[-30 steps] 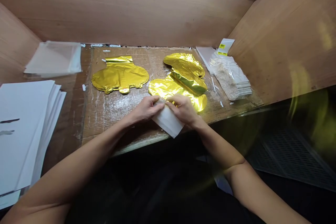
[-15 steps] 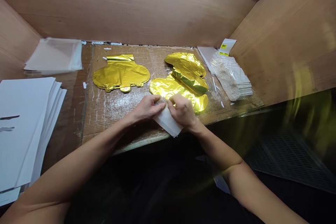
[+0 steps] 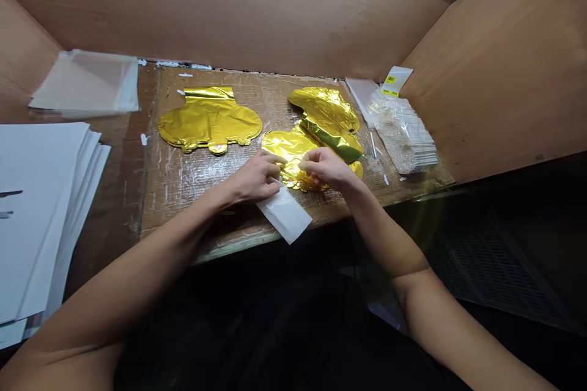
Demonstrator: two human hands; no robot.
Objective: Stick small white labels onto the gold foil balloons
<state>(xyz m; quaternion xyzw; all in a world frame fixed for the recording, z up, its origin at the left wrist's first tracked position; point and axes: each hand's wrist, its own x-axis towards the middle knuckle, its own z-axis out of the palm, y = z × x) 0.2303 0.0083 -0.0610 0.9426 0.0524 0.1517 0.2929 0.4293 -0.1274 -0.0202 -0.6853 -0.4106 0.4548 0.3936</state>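
A white translucent sleeve [image 3: 285, 215] lies at the front edge of the cardboard-covered bench [image 3: 192, 214], its contents not discernible. The left hand [image 3: 257, 178] pinches its upper end between thumb and fingers. The right hand [image 3: 326, 168], fingertips pressed together, is just beyond the sleeve, over a crumpled gold foil balloon [image 3: 287, 146]. A flat gold foil balloon [image 3: 208, 119] lies beyond the sleeve, to the left; a stack of clear bags [image 3: 403, 134] lies to the right.

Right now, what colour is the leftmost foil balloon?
That foil balloon is shiny gold, clearest in the head view.
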